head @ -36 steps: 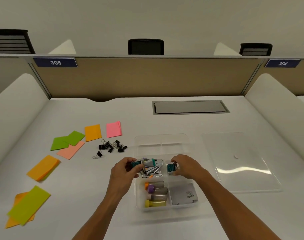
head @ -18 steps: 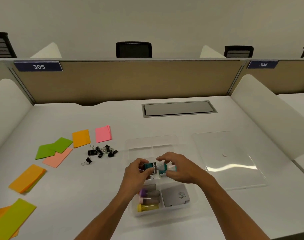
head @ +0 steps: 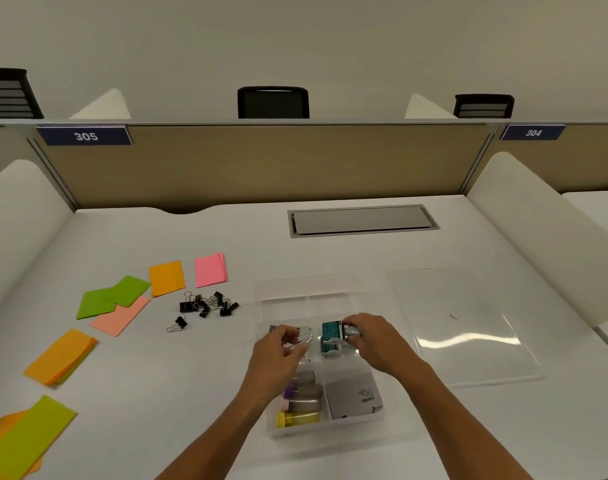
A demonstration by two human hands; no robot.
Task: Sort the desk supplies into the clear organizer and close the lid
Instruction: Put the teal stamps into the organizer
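The clear organizer [head: 306, 284] lies on the desk in front of me, its lid [head: 468, 327] flat to the right. My right hand [head: 375, 341] grips teal staple boxes [head: 331, 336] over the organizer's middle right compartment. My left hand [head: 278, 355] hovers over the middle left compartment, fingers curled on silver clips [head: 304, 336]. The near left compartment holds small tubes [head: 300, 407] with coloured caps; the near right one holds a grey box [head: 352, 396]. Black binder clips [head: 209, 306] and coloured sticky notes [head: 209, 270] lie loose to the left.
More sticky note pads, green [head: 113, 296], orange [head: 61, 356] and yellow-green [head: 25, 438], are spread over the left side of the desk. A grey cable hatch [head: 363, 221] sits at the back. White dividers flank the desk on both sides.
My hands have parted: the right hand carried the teal boxes to the right compartment, and the left hand stays over the silver clips at left.
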